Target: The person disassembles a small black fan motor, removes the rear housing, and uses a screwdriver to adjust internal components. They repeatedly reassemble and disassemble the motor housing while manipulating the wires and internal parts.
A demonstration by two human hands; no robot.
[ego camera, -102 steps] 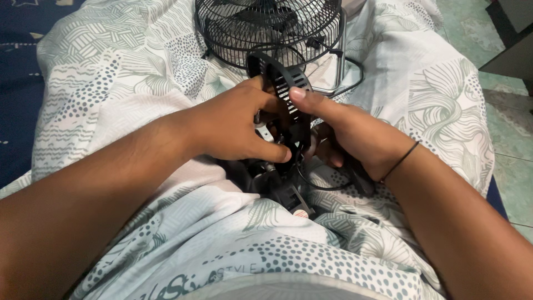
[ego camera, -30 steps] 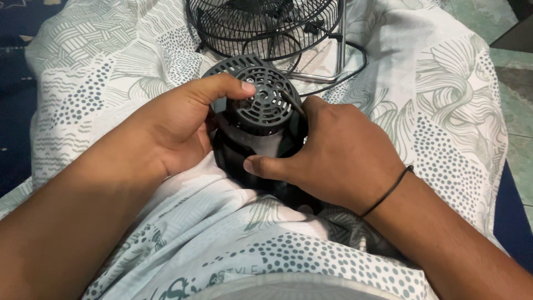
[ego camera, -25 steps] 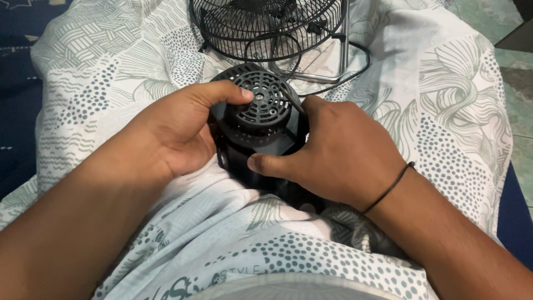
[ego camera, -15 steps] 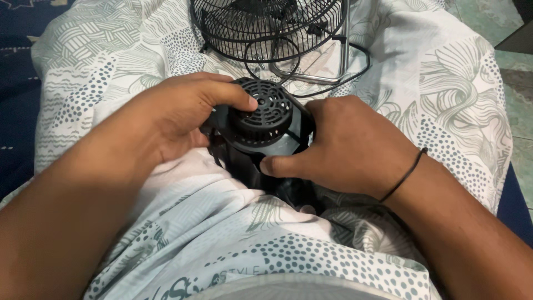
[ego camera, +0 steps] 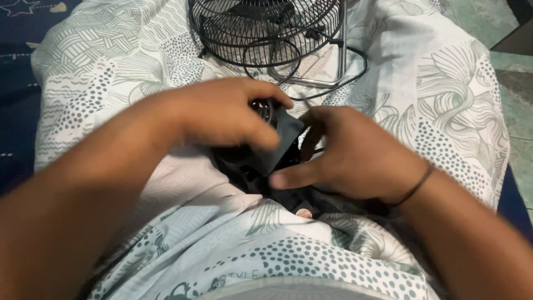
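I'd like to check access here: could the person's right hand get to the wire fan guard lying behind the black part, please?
Probably yes: the right hand is on the black motor housing, and only bare patterned sheet separates it from the wire fan guard.

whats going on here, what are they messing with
A person holds a black fan motor housing in both hands over a patterned sheet. The left hand grips it from above; the right hand cups its side. A wire fan guard lies just beyond.
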